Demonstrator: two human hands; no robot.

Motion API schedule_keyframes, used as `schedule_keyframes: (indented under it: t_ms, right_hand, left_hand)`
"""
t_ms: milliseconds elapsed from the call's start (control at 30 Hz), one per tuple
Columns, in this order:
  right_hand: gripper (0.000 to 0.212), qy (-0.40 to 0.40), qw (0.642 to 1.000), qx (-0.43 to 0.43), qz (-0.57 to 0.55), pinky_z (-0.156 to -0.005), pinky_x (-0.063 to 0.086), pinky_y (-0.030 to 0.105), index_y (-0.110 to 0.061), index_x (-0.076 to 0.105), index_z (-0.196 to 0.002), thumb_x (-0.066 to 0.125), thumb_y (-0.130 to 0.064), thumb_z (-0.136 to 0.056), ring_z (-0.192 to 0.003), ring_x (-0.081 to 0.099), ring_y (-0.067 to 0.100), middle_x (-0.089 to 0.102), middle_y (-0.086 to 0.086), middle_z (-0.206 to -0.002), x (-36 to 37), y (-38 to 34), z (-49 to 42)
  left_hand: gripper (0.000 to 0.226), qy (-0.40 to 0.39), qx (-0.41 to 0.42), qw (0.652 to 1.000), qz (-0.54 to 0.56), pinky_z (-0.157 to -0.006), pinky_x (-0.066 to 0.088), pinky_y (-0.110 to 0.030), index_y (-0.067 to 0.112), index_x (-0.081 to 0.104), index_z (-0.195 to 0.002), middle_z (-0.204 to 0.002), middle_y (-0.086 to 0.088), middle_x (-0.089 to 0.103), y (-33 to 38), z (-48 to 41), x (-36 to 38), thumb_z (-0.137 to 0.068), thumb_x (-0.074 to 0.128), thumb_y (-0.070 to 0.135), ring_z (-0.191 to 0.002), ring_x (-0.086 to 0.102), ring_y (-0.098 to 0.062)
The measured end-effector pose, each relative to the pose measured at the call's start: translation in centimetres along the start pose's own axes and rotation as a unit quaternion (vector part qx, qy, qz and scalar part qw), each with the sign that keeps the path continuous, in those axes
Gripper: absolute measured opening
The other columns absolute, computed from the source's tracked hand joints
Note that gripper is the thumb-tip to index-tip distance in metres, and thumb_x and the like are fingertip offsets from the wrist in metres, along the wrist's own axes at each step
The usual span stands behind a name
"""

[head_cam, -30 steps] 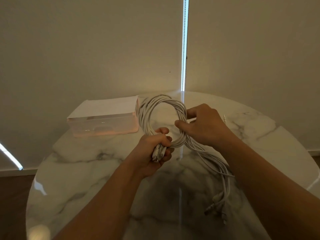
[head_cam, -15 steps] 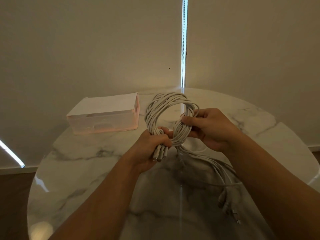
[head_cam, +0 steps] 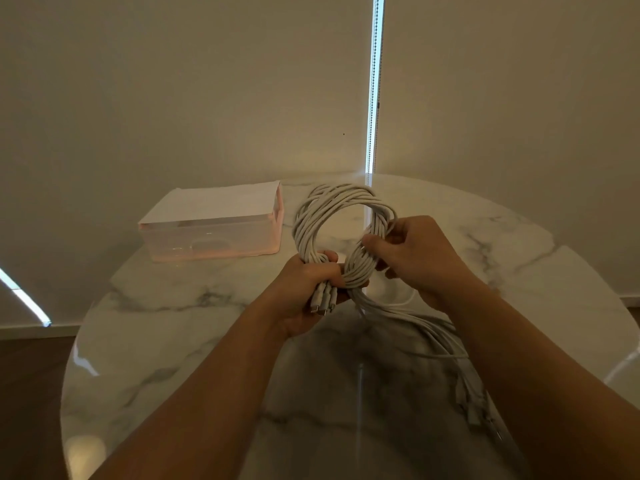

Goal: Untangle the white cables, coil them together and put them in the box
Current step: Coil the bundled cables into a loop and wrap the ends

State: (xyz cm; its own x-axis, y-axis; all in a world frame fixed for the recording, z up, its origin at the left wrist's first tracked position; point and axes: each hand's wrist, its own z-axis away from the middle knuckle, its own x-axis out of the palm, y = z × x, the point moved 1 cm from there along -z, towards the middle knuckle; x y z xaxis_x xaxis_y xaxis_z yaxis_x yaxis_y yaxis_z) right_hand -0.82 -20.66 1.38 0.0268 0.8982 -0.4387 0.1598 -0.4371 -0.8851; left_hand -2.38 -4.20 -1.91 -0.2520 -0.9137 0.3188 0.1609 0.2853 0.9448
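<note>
Cables judged approx. two-thirds coiled: loop is clamped in left grip and pinched by right grip, w/ tails left uncoiled on bench, box not yet loaded.

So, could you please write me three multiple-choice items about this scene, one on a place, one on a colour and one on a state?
1. Where does the box stand on the table?
A. left of the coil of white cables
B. right of it
C. under it

2. What colour is the box's clear wall?
A. blue
B. pinkish
C. black

3. What state are the white cables in?
A. all inside the box
B. lying flat, untouched
C. partly coiled, held by both hands

Answers:
1 A: the box sits left of the coil.
2 B: its see-through wall looks pinkish.
3 C: the left hand grips the coil's bottom, the right hand grips its side, and loose ends trail off below the right arm.
</note>
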Motion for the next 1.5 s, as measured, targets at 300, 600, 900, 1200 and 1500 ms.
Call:
schedule_keyframes:
  t_ms: [300, 600, 900, 1200, 1500]
  right_hand:
    - [0.007, -0.031, 0.976, 0.081, -0.199, -0.064, 0.047, 0.029, -0.002, 0.074, -0.089, 0.068, -0.004, -0.087, -0.060, 0.058, 0.014, 0.072, 0.021, -0.086, 1.3, 1.1, 0.8]
    - [0.021, -0.107, 0.928, 0.126, -0.333, -0.059, 0.047, 0.033, 0.013, 0.066, -0.105, 0.056, -0.002, -0.093, -0.071, 0.059, 0.029, 0.066, 0.025, -0.090, 0.5, 1.7, 0.1]
    - [0.021, -0.108, 0.966, 0.097, -0.216, -0.074, 0.047, 0.034, -0.005, 0.070, -0.107, 0.063, -0.018, -0.093, -0.090, 0.066, 0.026, 0.074, 0.010, -0.098, -0.1, 1.3, -0.1]
    - [0.031, 0.167, 0.897, -0.274, 0.304, -0.056, 0.026, 0.018, -0.015, 0.058, -0.084, 0.076, -0.040, -0.082, -0.060, 0.043, 0.014, 0.050, -0.004, -0.071, -0.9, -2.5, 2.0]
    - [0.050, 0.079, 0.975, -0.020, 0.206, -0.059, 0.050, 0.032, -0.003, 0.072, -0.086, 0.074, -0.053, -0.078, -0.061, 0.059, 0.014, 0.068, 0.006, -0.069, -0.1, -2.7, 2.1]
  left_hand:
    - [0.053, -0.030, -0.081, 0.996, 0.028, -0.101, 0.045, -0.045, -0.011, 0.054, -0.122, -0.104, -0.023, 0.065, -0.1, 0.1, -0.1, -0.071, 0.044, 0.000, -0.100, 0.065, -0.031]
    - [0.049, -0.029, -0.091, 0.995, 0.009, -0.108, 0.040, -0.048, -0.007, 0.061, -0.117, -0.108, -0.027, 0.061, -0.1, 0.0, 0.7, -0.072, 0.047, 0.003, -0.106, 0.059, -0.035]
    - [0.042, 0.018, -0.063, 0.998, 0.010, -0.081, 0.054, -0.040, -0.009, 0.065, -0.100, -0.097, -0.025, 0.059, 0.3, 0.1, 0.9, -0.062, 0.053, 0.003, -0.084, 0.061, -0.031]
    - [0.017, 0.083, -0.071, 0.993, 0.035, -0.068, 0.058, -0.037, -0.003, 0.056, -0.073, -0.077, -0.021, 0.058, 0.5, 0.1, 0.7, -0.079, 0.040, -0.005, -0.071, 0.062, -0.031]
    - [0.026, 0.121, -0.076, 0.988, 0.058, -0.062, 0.056, -0.036, -0.007, 0.058, -0.093, -0.082, -0.024, 0.057, 0.2, 0.0, 1.0, -0.072, 0.042, -0.004, -0.069, 0.060, -0.032]
